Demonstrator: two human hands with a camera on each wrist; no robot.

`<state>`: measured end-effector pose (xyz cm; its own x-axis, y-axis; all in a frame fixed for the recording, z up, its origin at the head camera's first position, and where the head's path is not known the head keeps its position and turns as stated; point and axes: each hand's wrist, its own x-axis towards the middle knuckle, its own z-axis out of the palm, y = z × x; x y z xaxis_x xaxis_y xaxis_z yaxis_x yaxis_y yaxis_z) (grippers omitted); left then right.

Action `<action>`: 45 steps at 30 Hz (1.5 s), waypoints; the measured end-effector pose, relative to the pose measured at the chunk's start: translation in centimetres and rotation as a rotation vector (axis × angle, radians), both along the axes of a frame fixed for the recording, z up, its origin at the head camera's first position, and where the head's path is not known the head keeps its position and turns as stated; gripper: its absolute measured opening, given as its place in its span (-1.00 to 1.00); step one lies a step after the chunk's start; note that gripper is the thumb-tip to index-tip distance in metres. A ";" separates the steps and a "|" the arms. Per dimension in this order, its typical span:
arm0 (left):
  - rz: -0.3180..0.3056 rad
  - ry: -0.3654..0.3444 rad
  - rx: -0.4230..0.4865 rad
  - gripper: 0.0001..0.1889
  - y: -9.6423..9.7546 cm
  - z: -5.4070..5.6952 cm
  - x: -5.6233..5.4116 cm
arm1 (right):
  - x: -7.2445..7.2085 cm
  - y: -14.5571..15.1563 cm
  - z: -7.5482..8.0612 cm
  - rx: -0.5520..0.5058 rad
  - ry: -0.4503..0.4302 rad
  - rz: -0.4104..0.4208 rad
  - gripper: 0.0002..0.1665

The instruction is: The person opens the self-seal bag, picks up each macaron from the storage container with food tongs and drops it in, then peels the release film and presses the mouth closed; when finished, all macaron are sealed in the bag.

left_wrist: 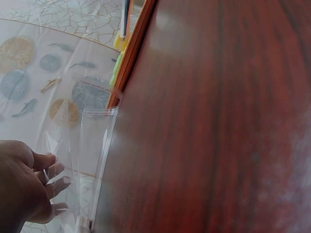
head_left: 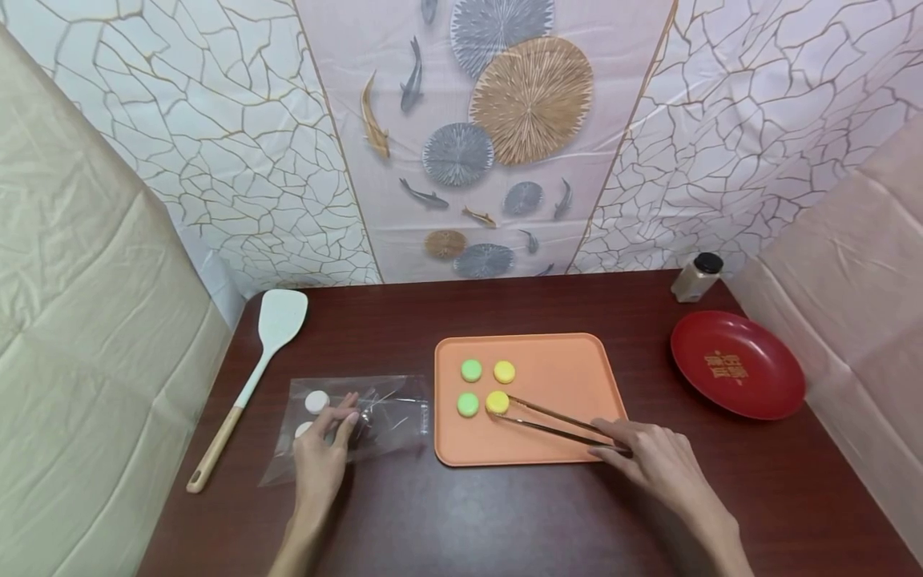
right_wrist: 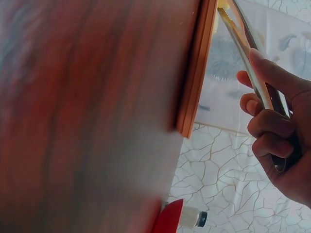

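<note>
My right hand grips a pair of metal tongs, with its fingers curled round the handle in the right wrist view. The tong tips straddle a yellow macaron on the orange tray. Another yellow macaron and two green macarons lie beside it on the tray. Over to the left, my left hand pinches the upper film of a clear plastic bag. Inside that bag are white round pieces, one partly hidden by the hand.
A white spatula with a wooden handle lies left of the bag. At the right stands a red oval plate with gold characters, and behind it a small jar with a black lid. Patterned cloth hangs along the table's back edge.
</note>
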<state>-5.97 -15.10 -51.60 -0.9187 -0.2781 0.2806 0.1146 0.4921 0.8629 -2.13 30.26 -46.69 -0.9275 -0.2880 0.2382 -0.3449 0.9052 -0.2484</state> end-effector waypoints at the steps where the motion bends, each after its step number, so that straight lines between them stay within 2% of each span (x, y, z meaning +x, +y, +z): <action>1: 0.000 -0.003 0.004 -0.94 0.0 0.0 0.0 | -0.1 -0.2 0.1 -0.005 0.004 0.010 -0.60; 9: -0.001 -0.014 0.009 -0.90 0.0 0.2 0.0 | -1.1 -2.3 0.6 -0.039 0.022 0.092 -0.67; 17: -0.011 -0.004 0.020 -0.96 0.0 0.1 0.0 | -2.2 -4.9 1.4 -0.053 -0.002 0.116 -0.68; 24: -0.022 -0.001 0.020 -0.97 0.0 0.3 0.1 | -3.4 -7.8 1.2 -0.092 0.020 0.206 -0.69; 36: -0.021 -0.014 0.037 -0.94 -0.1 0.4 0.2 | -4.8 -13.1 0.2 -0.035 0.005 0.274 -0.74; 45: -0.021 0.010 0.039 -0.95 -0.1 0.3 0.3 | -5.6 -16.7 -0.5 -0.002 0.003 0.310 -0.75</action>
<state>-5.65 -15.24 -51.30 -0.9218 -0.2694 0.2786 0.1331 0.4551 0.8804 -7.75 13.54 -47.24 -0.7950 -0.5563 0.2419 -0.6050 0.7565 -0.2484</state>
